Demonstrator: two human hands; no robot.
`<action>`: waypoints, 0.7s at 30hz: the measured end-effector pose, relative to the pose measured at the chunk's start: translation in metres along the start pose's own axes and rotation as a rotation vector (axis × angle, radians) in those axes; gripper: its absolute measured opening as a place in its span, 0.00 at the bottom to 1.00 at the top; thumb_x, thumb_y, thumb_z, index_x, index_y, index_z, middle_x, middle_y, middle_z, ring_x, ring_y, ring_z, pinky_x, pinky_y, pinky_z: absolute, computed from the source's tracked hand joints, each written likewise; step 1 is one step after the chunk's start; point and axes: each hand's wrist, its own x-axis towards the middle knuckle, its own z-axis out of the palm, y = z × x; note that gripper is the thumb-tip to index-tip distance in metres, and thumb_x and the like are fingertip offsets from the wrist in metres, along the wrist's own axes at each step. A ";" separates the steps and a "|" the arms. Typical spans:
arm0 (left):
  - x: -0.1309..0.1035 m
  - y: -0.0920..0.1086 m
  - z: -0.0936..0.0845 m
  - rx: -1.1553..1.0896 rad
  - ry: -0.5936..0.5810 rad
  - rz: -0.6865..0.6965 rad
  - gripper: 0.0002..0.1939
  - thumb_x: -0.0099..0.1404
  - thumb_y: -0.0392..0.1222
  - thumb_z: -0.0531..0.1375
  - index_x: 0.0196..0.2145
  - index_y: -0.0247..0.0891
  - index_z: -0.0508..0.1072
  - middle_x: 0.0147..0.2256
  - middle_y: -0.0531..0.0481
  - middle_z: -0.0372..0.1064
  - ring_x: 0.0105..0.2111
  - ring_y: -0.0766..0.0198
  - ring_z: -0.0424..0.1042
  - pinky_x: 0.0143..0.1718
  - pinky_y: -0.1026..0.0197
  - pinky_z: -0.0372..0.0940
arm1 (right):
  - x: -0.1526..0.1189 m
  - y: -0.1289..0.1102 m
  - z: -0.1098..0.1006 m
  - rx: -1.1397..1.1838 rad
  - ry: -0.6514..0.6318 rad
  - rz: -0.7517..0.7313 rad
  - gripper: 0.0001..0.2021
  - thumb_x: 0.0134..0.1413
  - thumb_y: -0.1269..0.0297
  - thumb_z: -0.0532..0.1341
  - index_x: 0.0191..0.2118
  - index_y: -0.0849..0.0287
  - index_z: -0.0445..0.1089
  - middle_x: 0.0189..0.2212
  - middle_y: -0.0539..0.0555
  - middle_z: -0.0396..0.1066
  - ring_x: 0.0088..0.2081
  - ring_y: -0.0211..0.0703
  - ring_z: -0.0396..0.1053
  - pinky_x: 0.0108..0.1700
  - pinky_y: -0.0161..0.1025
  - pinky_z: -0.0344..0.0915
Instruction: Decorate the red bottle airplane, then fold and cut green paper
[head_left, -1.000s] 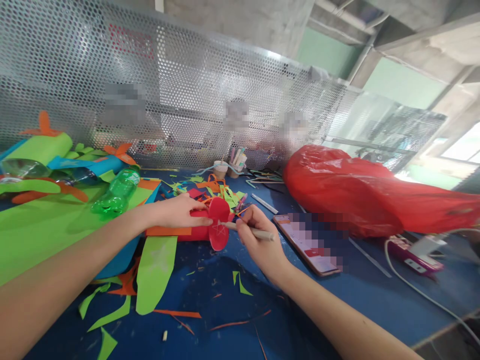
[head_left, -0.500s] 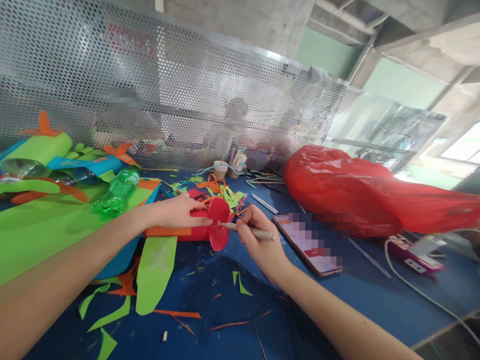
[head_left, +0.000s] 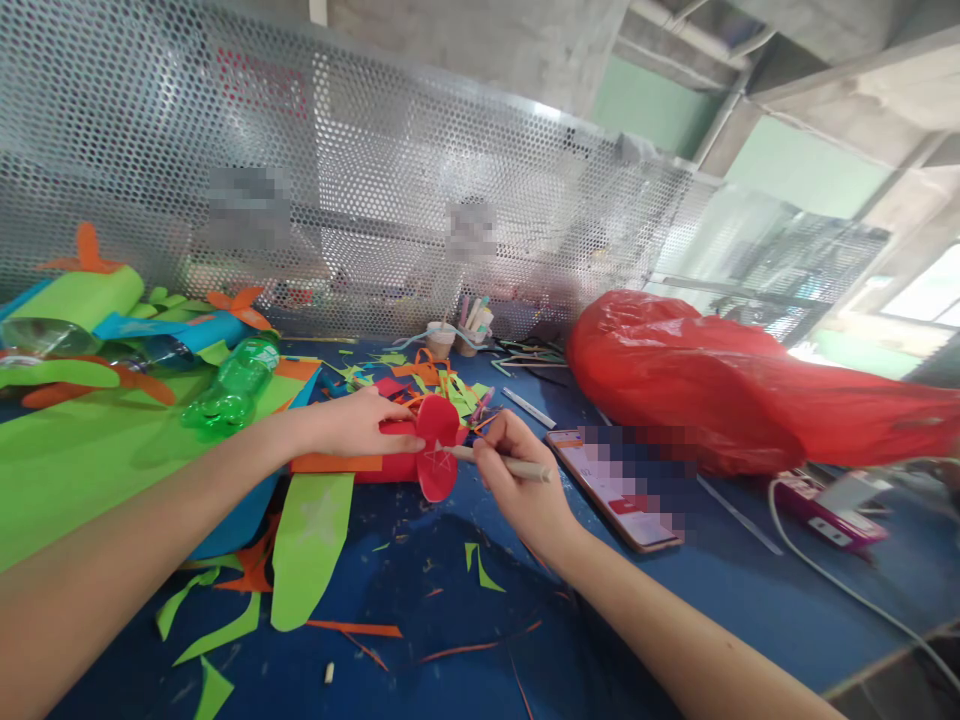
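Item: red body [head_left: 390,468] w/ rounded flap [head_left: 436,482], on surface [head_left: 495,545], 7 o'clock of view ctr. L hand [head_left: 360,425]: holding body just behind flap. R hand [head_left: 525,487]: narrow round pale pen [head_left: 535,470], tip at star outline [head_left: 439,458]. Step, prob.: drawing star. Next stroke likely needs flap steady. Phone [head_left: 577,478]: approx. 3 o'clock of flap.

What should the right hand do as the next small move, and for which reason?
Probably the right hand should begin filling the outlined star with the pale pen. The star shows only thin lines on the red rounded piece, the pen's tip is at it, and the left hand holds the red body. The star on the green strip looks more filled.
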 end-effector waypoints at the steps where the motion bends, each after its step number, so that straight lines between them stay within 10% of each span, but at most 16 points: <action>1: 0.000 0.000 0.000 0.001 -0.001 0.000 0.31 0.68 0.67 0.51 0.42 0.38 0.79 0.39 0.41 0.79 0.42 0.47 0.70 0.44 0.54 0.62 | 0.000 0.000 0.000 0.003 -0.002 0.004 0.11 0.56 0.63 0.58 0.26 0.53 0.55 0.19 0.42 0.55 0.21 0.34 0.52 0.25 0.34 0.51; 21: 0.000 -0.005 0.003 -0.022 0.004 -0.014 0.33 0.66 0.71 0.50 0.42 0.40 0.79 0.39 0.41 0.78 0.44 0.47 0.71 0.44 0.55 0.62 | -0.002 -0.002 0.004 0.006 -0.104 -0.025 0.10 0.56 0.64 0.58 0.27 0.54 0.56 0.19 0.43 0.59 0.21 0.33 0.54 0.25 0.33 0.53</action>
